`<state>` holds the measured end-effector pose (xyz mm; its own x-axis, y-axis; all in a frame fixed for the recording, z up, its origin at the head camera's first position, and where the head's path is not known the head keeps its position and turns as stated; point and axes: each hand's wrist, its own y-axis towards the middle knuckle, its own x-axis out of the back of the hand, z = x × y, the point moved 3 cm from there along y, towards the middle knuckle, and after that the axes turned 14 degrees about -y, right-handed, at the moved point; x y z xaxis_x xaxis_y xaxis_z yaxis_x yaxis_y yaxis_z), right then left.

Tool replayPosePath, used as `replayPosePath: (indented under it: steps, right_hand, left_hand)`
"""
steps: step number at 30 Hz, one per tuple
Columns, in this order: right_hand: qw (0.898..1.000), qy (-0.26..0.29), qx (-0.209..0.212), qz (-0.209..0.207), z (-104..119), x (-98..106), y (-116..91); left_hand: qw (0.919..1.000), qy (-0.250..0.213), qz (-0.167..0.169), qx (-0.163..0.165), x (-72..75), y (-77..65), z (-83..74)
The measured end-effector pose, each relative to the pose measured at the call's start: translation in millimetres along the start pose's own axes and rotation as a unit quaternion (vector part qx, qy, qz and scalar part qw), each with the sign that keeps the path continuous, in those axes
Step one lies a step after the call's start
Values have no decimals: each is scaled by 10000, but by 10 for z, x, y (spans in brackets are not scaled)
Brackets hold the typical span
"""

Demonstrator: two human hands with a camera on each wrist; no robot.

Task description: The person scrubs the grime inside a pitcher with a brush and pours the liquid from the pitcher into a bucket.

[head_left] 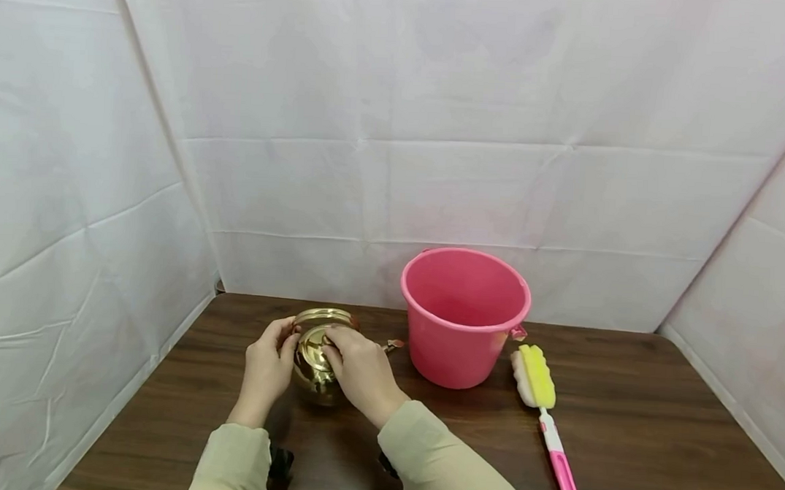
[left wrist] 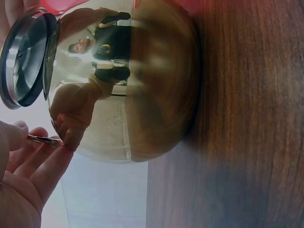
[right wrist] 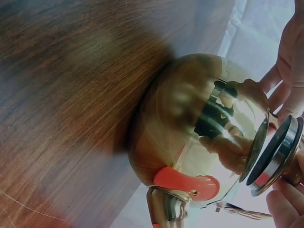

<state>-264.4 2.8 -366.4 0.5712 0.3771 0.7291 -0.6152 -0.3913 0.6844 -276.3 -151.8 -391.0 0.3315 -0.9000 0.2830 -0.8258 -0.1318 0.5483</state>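
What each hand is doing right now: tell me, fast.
Left hand: closed, pinching the handle of the gold-colored kettle.
Right hand: closed, holding the kettle's lid.

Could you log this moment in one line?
right hand: holds lid | left hand: holds kettle | lid: off kettle | bucket, brush: on table

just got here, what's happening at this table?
A person is handling a gold-coloured kettle standing on the wood-grain table. The right hand holds the kettle's lid just above it, not seated; the left hand pinches what looks like its handle. A pink bucket and a sponge brush sit to the right, untouched.
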Motion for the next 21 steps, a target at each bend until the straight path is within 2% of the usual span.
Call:
replayPosePath:
  steps: [10, 21]
  right_hand:
    - [9998, 185, -16, 78, -13, 50, -23]
    - [9995, 295, 20, -66, -25, 64, -84]
  left_hand:
    - [9999, -33, -3, 127, 5, 7, 5]
    - [9999, 52, -92, -33, -1, -11, 8]
